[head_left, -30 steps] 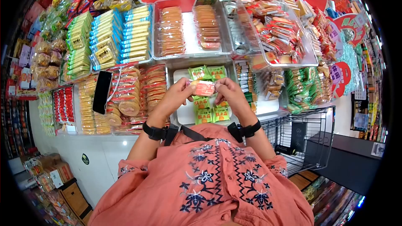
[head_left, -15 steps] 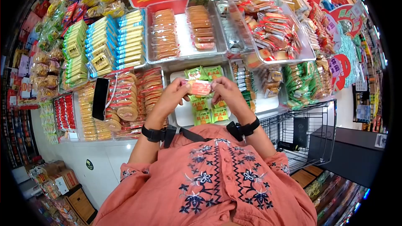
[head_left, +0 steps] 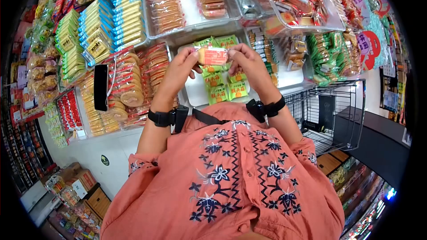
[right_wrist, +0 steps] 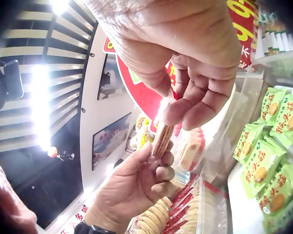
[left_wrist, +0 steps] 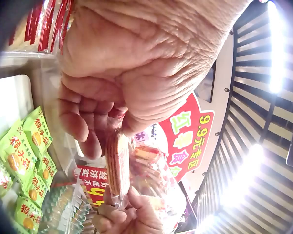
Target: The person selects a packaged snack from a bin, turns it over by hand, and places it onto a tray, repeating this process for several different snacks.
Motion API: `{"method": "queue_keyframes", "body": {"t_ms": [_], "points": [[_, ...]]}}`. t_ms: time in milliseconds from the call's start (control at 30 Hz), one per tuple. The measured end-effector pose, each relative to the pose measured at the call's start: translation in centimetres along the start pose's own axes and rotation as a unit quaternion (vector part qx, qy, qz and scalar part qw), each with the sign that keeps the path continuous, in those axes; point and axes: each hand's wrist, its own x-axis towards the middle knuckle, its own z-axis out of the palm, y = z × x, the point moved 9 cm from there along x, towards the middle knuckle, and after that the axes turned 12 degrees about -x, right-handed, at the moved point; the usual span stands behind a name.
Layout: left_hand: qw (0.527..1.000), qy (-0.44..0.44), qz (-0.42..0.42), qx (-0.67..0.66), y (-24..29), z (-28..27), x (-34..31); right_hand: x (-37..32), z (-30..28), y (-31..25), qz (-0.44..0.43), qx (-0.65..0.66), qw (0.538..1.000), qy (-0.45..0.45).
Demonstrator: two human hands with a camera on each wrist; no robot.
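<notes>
A small clear-wrapped biscuit pack (head_left: 214, 56) with red print is up in the air before the person, pinched at one end by the thumb and fingers of the left hand (head_left: 180, 67) and at the other by those of the right hand (head_left: 250, 66), its thin layers showing edge-on from the wrists. Below it, green packets (head_left: 218, 92) lie in rows on a white tray (head_left: 193, 92). To the left stand bagged round biscuits (head_left: 131, 86), with long brown biscuits (head_left: 167, 6) beyond and a wire cart (head_left: 361, 114) off to the right.
</notes>
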Motion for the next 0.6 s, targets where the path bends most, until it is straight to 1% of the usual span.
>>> {"method": "queue_keyframes", "body": {"t_ms": [200,367,467,600], "points": [[1.000,0.008,0.007,-0.020,0.17,-0.23,-0.78,-0.16,0.68,-0.29,-0.015,0.039,0.999,-0.007],[0.999,0.014,0.000,-0.028,-0.06,-0.31,-0.75,-0.30,0.35,-0.57,-0.019,0.013,1.000,-0.004],[1.000,0.008,0.009,-0.027,0.17,-0.22,-0.63,-0.10,0.18,-0.24,-0.025,0.008,1.000,-0.008],[0.999,0.025,0.026,-0.037,0.67,-0.21,-0.79,0.13,-0.10,-0.53,-0.044,0.009,0.999,-0.005]]}}
